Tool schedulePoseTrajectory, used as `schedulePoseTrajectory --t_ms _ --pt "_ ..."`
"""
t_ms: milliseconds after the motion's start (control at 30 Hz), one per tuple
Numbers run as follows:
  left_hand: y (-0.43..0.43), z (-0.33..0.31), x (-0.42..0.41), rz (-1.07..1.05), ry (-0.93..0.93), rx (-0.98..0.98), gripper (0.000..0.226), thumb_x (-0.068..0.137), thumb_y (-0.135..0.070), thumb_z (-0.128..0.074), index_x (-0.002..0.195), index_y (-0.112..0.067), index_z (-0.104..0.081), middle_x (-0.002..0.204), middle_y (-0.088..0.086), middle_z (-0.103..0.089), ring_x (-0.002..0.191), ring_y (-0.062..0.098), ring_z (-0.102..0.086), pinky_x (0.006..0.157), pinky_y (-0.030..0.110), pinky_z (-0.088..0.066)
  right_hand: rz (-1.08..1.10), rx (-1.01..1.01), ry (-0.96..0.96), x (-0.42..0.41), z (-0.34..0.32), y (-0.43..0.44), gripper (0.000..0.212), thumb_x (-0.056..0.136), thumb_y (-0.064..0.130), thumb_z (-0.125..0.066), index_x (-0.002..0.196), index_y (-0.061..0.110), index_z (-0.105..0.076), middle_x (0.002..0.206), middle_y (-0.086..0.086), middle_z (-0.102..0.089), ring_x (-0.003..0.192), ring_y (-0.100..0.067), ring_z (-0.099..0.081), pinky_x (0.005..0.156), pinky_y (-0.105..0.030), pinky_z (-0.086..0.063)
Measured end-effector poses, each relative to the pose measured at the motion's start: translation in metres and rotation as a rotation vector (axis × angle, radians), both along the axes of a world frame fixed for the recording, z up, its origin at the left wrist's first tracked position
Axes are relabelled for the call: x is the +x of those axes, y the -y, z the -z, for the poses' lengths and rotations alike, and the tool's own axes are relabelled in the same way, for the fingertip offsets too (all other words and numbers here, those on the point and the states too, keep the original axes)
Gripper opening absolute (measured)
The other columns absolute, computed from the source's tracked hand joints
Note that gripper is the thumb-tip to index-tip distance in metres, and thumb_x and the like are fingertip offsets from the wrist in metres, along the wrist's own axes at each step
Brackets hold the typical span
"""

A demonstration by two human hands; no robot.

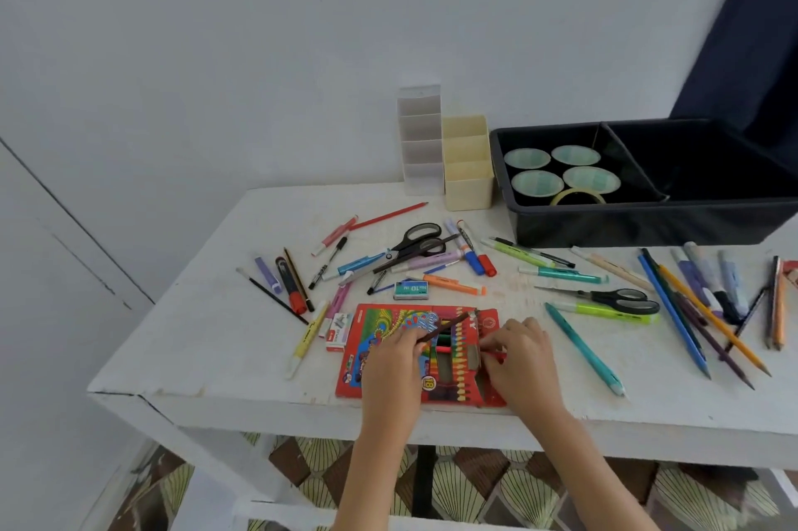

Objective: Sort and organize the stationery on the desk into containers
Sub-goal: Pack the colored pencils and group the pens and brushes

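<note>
Left hand and right hand pinch pencils over box at desk edge.

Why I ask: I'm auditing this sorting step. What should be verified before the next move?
1. Left hand holds brown pencil: ok.
2. Right hand pinches red pencil: ok.
3. Red pencil box lies flat, fully on the desk: ok.
4. Free slot in the box: cannot tell.
5. Cream organizer upright, open-topped: ok.
</note>
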State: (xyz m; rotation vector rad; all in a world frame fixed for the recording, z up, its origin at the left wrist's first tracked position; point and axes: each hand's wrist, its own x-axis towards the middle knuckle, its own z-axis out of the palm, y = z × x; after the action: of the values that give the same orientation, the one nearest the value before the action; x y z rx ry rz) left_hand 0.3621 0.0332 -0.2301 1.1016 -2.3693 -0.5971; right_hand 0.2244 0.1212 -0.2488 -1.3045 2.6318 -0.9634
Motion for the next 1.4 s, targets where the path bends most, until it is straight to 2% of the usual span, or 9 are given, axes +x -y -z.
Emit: schedulePoseTrajectory --t_ms 167,367,567,667,767,833,933,1100,1400 --pt "0.002 0.0 0.001 0.004 0.024 -0.002 0.032 0.099 -0.023 -0.041 0.129 -0.021 -0.053 0.119 -0.008 -0.061 0.11 0.006 -0.052 0.089 0.018 -0.041 0.026 -0.163 0.205 0.0 0.001 0.005 0.017 0.077 0.006 -0.073 0.085 0.016 -0.061 0.097 0.003 -0.049 0.08 -0.006 -0.05 0.069 -0.012 -0.042" --pt "0.002 -0.001 0.0 0.015 -0.012 -0.011 0.032 0.099 -0.021 -0.042 0.129 -0.018 -0.054 0.12 -0.005 -0.061 0.114 0.009 -0.052 0.094 0.02 -0.041 -0.003 -0.283 0.302 -0.007 -0.011 -0.016 0.03 0.085 0.003 -0.063 0.108 0.022 -0.06 0.099 0.004 -0.057 0.085 -0.002 -0.054 0.07 -0.004 -0.042" --pt "-0.02 -0.006 -0.015 0.222 -0.074 -0.026 0.032 0.097 -0.019 -0.046 0.127 -0.017 -0.057 0.119 -0.003 -0.061 0.114 0.013 -0.052 0.097 0.021 -0.035 0.119 -0.564 0.921 -0.001 -0.029 -0.02 0.02 0.09 0.015 -0.059 0.109 0.019 -0.061 0.084 -0.004 -0.073 0.072 -0.006 -0.068 0.062 -0.015 -0.052" --pt "-0.028 -0.01 -0.02 0.282 -0.053 -0.002 0.043 0.094 -0.039 -0.037 0.126 -0.019 -0.058 0.118 -0.006 -0.061 0.111 0.008 -0.05 0.098 0.022 -0.038 0.251 -0.713 1.04 -0.007 -0.027 -0.028 0.024 0.088 0.013 -0.062 0.111 0.008 -0.06 0.083 -0.011 -0.073 0.068 -0.011 -0.068 0.062 -0.019 -0.054" --pt "-0.026 -0.011 -0.015 0.237 -0.081 -0.001 0.064 0.086 -0.057 -0.021 0.127 -0.021 -0.056 0.12 -0.012 -0.056 0.11 -0.006 -0.04 0.096 0.007 -0.026 0.362 -0.791 1.005 -0.022 -0.028 -0.043 0.022 0.089 0.011 -0.059 0.11 0.002 -0.06 0.082 -0.013 -0.07 0.065 -0.011 -0.065 0.059 -0.016 -0.054" --pt "-0.019 -0.01 -0.009 0.162 -0.111 -0.035 0.051 0.094 -0.046 -0.028 0.125 -0.018 -0.058 0.119 -0.01 -0.058 0.108 -0.006 -0.04 0.092 0.005 -0.023 0.412 -0.777 0.926 -0.031 -0.028 -0.052 0.02 0.091 0.011 -0.057 0.11 0.005 -0.06 0.082 -0.012 -0.069 0.068 -0.013 -0.064 0.063 -0.018 -0.054" --pt "-0.006 -0.004 -0.001 0.067 -0.129 -0.051 0.031 0.098 -0.026 -0.045 0.12 -0.014 -0.061 0.117 -0.004 -0.062 0.108 0.001 -0.048 0.091 0.01 -0.029 0.474 -0.783 0.84 -0.036 -0.022 -0.058 0.02 0.092 0.012 -0.057 0.111 0.007 -0.061 0.084 -0.013 -0.069 0.074 -0.017 -0.064 0.067 -0.021 -0.052" --pt "0.004 0.003 0.01 -0.033 -0.116 0.01 0.03 0.096 -0.021 -0.048 0.123 -0.016 -0.06 0.125 -0.002 -0.059 0.117 0.01 -0.051 0.099 0.024 -0.041 0.542 -0.822 0.741 -0.031 -0.012 -0.052 0.017 0.092 0.013 -0.056 0.109 0.01 -0.059 0.088 -0.011 -0.07 0.075 -0.015 -0.065 0.073 -0.022 -0.056" --pt "0.007 0.013 0.02 -0.023 -0.006 0.068 0.033 0.098 -0.026 -0.043 0.129 -0.018 -0.054 0.142 -0.004 -0.045 0.132 0.009 -0.036 0.106 0.02 -0.03 0.703 -0.859 0.536 -0.025 -0.013 -0.045 0.016 0.096 0.014 -0.05 0.111 0.012 -0.055 0.09 -0.008 -0.066 0.082 -0.018 -0.064 0.081 -0.028 -0.053"
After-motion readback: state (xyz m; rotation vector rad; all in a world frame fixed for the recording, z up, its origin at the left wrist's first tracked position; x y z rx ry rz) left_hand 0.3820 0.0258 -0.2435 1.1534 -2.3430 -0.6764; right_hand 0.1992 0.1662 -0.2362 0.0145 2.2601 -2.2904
